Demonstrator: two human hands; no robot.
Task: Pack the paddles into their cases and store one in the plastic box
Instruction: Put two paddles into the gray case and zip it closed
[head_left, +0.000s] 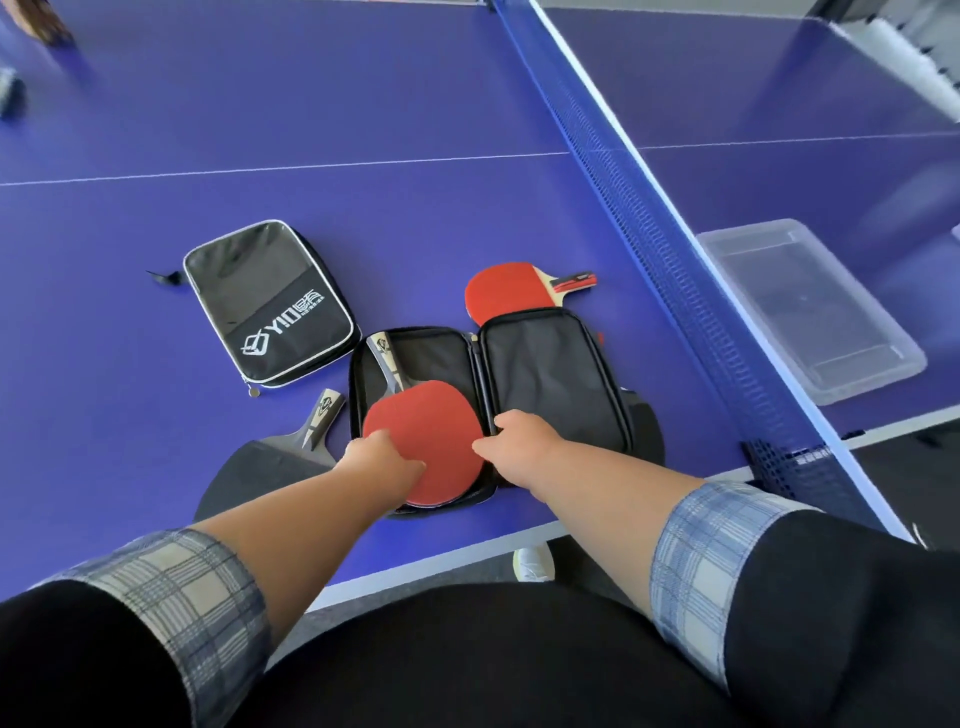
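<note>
While four paddles and two black cases lie on the blue surface (156, 130), one red paddle (421, 436) sits in the open case (550, 379). The left hand (382, 460) presses flat on its blade; the right hand (522, 436) pinches the case's middle seam just beside it. One plastic box (810, 306) waits beyond the net (675, 260).

Blade of the short-handled red paddle (506, 291) partly covered by the open case (556, 379). A dark paddle (647, 431) almost wholly hidden under the case's right half. Fingertips of the left hand (382, 457) and right hand (522, 434) cannot be made out. Blurred objects (13, 88) cut off at the upper left edge; unidentifiable. Small print on the closed case (270, 301) illegible.
</note>
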